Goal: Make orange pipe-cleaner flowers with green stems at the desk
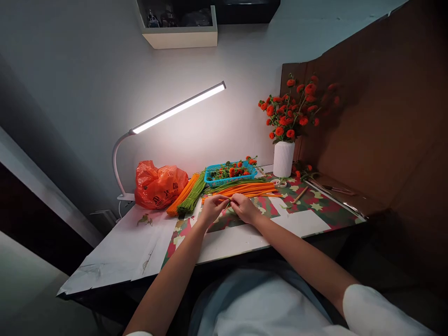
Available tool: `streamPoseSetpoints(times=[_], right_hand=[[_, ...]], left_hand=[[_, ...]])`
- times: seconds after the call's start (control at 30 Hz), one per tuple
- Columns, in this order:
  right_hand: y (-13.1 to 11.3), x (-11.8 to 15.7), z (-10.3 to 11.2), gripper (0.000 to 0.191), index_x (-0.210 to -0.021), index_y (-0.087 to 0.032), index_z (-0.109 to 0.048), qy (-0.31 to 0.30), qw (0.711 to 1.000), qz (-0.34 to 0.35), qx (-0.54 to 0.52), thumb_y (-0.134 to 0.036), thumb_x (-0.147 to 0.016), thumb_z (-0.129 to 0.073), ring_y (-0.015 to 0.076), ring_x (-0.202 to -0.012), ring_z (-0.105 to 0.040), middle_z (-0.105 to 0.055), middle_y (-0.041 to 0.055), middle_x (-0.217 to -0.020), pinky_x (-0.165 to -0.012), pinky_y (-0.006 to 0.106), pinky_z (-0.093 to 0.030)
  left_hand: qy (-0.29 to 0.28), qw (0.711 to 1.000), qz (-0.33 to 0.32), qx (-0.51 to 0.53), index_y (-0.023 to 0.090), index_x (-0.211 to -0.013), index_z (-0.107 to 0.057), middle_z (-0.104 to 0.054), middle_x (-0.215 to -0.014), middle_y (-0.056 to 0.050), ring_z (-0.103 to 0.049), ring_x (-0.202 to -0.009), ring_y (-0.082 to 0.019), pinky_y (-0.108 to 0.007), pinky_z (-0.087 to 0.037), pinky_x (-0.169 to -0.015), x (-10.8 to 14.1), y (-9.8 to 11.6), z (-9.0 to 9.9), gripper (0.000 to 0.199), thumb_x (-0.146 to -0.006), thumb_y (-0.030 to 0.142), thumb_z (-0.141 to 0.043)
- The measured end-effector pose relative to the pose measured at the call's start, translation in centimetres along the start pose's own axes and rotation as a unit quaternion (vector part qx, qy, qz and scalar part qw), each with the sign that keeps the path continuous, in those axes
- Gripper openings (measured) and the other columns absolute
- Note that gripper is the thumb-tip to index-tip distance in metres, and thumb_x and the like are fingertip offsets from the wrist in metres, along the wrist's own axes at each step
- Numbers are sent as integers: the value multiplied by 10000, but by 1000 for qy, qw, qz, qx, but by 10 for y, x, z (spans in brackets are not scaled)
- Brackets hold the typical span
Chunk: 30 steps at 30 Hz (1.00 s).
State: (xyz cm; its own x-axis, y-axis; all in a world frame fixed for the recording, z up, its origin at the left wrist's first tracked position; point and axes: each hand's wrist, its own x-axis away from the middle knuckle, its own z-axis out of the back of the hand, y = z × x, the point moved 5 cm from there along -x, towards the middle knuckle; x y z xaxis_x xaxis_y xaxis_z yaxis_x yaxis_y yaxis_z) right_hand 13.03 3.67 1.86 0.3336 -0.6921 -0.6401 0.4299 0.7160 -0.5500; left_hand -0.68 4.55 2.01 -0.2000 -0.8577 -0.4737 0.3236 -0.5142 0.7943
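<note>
My left hand and my right hand meet over the front middle of the table, fingertips pinched close together. Between them is a thin green pipe cleaner, mostly hidden by my fingers. Just behind my hands lies a loose row of orange pipe cleaners, with green pipe cleaners beside them at the back. To the left, a thick orange bundle and a green bundle rest slantwise.
A blue basket holds orange-red flowers with green stems. Behind on the right stands a white ribbed vase of similar flowers. An orange plastic bag, a lit clamp lamp, a tape roll and a thin stick are around.
</note>
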Motion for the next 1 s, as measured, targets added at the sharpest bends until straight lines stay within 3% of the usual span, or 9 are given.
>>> streamPoseSetpoints(times=[0.13,0.3,0.4,0.53,0.7,0.8,0.93,1.0], right_hand=[[3,1,-1,217,-625,-202,-407,-2,999,-38,-11,-215,-839,-438,135,-614,-421,-464,-14,-627,-592,256,-301],[8,0,-5,230,-585,-199,-400,-1,994,-82,-75,-254,-806,-432,114,-547,-385,-413,-40,-551,-550,241,-280],[10,0,-6,210,-560,-198,-403,23,988,-105,-112,-260,-759,-432,108,-524,-375,-390,-44,-530,-526,234,-282],[7,0,-2,198,-548,-203,-388,55,991,-94,-77,-250,-730,-451,108,-513,-362,-377,-42,-515,-515,237,-272],[-1,0,3,199,-554,-207,-374,44,998,-32,13,-198,-736,-455,125,-541,-389,-422,-21,-541,-541,252,-286],[2,-1,6,199,-609,-205,-431,49,998,-40,-26,-258,-801,-437,131,-570,-430,-473,-14,-592,-566,248,-325],[16,-1,9,232,-747,-208,-500,99,978,-120,-137,-383,-862,-400,133,-584,-478,-507,-25,-637,-566,241,-373],[19,-1,6,186,-807,-207,-516,102,973,-134,-158,-390,-818,-482,130,-584,-492,-527,-28,-667,-562,242,-394]], left_hand=[[47,997,-59,-21,175,-818,-699,-705,-750,-51,-630,-625,-153,-257,-498,-579,2,2,1,193,-784,357,-646],[65,984,-144,-86,199,-809,-698,-708,-816,-57,-643,-748,-171,-292,-512,-696,6,17,0,139,-818,312,-618],[74,981,-154,-93,216,-790,-701,-707,-819,-55,-636,-767,-178,-303,-503,-723,8,24,-1,123,-817,300,-615],[69,988,-116,-74,231,-763,-709,-702,-811,-62,-627,-780,-201,-328,-491,-759,8,24,-3,121,-797,317,-631],[68,997,-46,7,225,-733,-718,-704,-780,-57,-627,-757,-205,-319,-496,-740,6,14,-4,136,-728,358,-692],[82,994,22,70,186,-760,-716,-698,-750,-56,-634,-713,-191,-313,-512,-707,5,3,-4,217,-693,392,-717],[104,958,131,232,142,-809,-706,-700,-850,-74,-651,-792,-193,-356,-541,-761,3,-12,-7,310,-661,413,-734],[108,934,161,300,140,-835,-701,-697,-920,-85,-654,-849,-197,-385,-536,-826,3,-15,-8,331,-634,396,-757]])
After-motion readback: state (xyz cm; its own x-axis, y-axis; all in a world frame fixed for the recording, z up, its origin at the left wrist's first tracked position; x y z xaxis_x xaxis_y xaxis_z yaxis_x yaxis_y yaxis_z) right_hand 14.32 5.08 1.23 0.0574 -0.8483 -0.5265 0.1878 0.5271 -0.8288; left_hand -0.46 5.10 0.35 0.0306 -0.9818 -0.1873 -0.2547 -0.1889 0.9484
